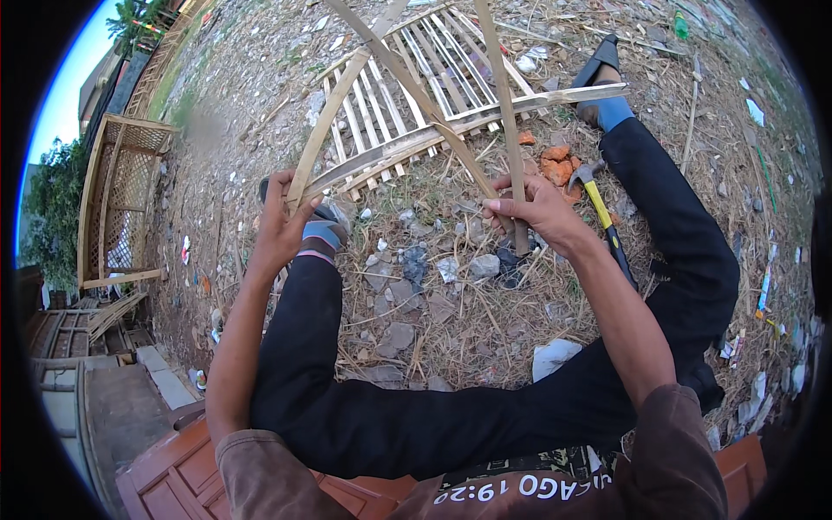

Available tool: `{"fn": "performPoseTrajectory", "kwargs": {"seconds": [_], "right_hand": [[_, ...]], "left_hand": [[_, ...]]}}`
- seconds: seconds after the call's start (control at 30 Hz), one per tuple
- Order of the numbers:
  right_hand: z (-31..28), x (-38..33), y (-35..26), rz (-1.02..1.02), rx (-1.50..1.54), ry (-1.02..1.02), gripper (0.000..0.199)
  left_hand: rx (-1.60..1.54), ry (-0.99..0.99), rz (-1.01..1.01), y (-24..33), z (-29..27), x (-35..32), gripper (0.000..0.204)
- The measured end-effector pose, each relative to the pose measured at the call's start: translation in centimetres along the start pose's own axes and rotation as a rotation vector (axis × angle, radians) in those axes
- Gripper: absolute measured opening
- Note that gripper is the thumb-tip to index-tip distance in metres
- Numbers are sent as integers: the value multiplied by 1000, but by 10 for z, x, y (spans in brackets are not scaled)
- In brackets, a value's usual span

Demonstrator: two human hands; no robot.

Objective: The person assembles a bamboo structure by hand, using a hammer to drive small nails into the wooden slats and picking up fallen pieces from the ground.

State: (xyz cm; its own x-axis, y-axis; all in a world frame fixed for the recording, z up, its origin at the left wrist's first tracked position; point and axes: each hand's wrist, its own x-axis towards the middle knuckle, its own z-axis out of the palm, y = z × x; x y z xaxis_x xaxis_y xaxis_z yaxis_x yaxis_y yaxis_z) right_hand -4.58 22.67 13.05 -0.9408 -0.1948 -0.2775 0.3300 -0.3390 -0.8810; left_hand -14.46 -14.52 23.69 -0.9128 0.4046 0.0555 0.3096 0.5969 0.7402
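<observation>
Two thin pale bamboo strips (pixel 416 95) are crossing at upper centre; my left hand (pixel 282 221) fingers are gripping one end, my right hand (pixel 537 208) fingers clasping the others, above the slatted bamboo panel (pixel 451 61).

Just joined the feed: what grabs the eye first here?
Both bare hands grip long pale bamboo strips: the left hand holds one at centre-left, the right hand clasps others at centre-right. Behind them lies a flat slatted bamboo panel, and a yellow-handled claw hammer rests on the littered ground beside the right wrist.
</observation>
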Motion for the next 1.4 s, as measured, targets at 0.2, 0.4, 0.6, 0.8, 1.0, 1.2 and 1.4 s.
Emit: {"fn": "performPoseTrajectory", "kwargs": {"seconds": [0.2,0.4,0.6,0.8,1.0,1.2,1.4], "right_hand": [[-11,-13,-4,159,-76,-103,40],[-24,-20,8,277,-74,-192,35],[-33,-21,8,263,-77,-175,30],[-33,-24,23,293,-109,-165,28],[-41,-35,40,320,-52,-98,23],[-49,-39,41,286,-7,-107,21],[-67,-37,50,268,-49,-72,21]], "left_hand": [[-2,32,49,-4,3,1,36],[84,12,24,-10,-1,-4,37],[2,-10,-3,-27,17,-8,40],[32,-49,-88,-44,25,-18,44],[23,-125,-167,-40,48,-25,45],[-66,-141,-96,-51,58,-22,48],[94,-206,-147,-48,58,-28,70]]}}
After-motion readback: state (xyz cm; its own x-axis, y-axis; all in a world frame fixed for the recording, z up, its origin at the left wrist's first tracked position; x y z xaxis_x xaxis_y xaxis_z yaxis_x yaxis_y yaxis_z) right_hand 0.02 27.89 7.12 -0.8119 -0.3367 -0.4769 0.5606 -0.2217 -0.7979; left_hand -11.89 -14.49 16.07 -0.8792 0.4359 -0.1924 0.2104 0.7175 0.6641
